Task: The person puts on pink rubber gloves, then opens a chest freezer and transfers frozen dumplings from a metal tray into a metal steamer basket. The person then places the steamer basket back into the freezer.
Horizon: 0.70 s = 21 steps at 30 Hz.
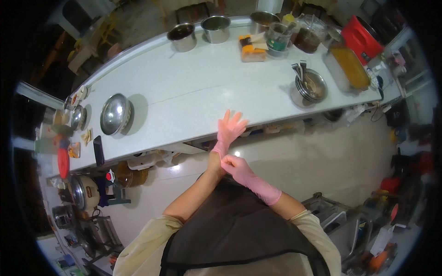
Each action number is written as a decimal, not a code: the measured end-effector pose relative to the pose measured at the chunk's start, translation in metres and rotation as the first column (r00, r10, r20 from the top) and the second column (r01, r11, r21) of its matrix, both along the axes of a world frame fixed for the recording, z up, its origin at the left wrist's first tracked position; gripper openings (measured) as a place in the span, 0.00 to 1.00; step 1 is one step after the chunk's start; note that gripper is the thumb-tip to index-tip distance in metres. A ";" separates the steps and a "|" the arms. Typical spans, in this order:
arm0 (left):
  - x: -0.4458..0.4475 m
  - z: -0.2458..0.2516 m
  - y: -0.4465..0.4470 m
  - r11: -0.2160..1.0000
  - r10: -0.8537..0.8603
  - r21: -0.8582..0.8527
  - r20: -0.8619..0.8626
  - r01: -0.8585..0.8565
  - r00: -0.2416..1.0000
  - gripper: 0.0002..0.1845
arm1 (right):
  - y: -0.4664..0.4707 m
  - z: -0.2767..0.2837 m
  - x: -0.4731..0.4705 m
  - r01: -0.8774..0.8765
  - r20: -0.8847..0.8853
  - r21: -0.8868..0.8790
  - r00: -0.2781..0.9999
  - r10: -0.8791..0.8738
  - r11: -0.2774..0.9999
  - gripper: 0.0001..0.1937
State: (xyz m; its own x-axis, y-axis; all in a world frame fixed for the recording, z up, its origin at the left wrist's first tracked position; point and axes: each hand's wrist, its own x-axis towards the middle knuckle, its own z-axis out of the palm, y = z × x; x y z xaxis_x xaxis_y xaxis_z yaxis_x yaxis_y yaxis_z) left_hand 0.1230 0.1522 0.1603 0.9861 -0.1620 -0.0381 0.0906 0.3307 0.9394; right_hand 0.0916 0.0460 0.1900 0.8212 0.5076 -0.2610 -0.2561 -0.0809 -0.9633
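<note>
Both of my hands wear pink disposable gloves. My left hand [230,128] is raised with its fingers spread, over the near edge of the white counter [193,89]. Its glove ends around the wrist, leaving the forearm bare. At that wrist, my right hand [238,168] pinches the cuff of the left glove [219,150] between thumb and fingers. The right glove reaches well up the forearm. A dark apron [234,224] covers my front.
On the counter stand a steel bowl [115,114], a phone [98,150], steel pots [215,29], stacked bowls with utensils [310,88], an orange-and-clear package [252,50] and a tub of orange-brown contents [348,67]. A rice cooker [84,191] sits lower left; a metal rack [331,214] stands lower right.
</note>
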 end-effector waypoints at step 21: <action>0.048 -0.129 -0.246 0.778 -0.521 -0.029 -0.587 0.628 0.619 0.25 | -0.174 -0.066 -0.032 0.727 -0.025 -0.208 0.664 -0.747 0.654 0.08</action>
State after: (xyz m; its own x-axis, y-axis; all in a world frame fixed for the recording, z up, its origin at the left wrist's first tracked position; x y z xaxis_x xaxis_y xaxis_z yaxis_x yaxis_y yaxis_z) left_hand 0.1707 -0.0939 0.0312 0.4908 -0.6266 -0.6054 0.7068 -0.1199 0.6971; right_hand 0.0599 -0.1281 0.1240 0.8702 -0.3126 -0.3809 -0.3940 0.0230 -0.9188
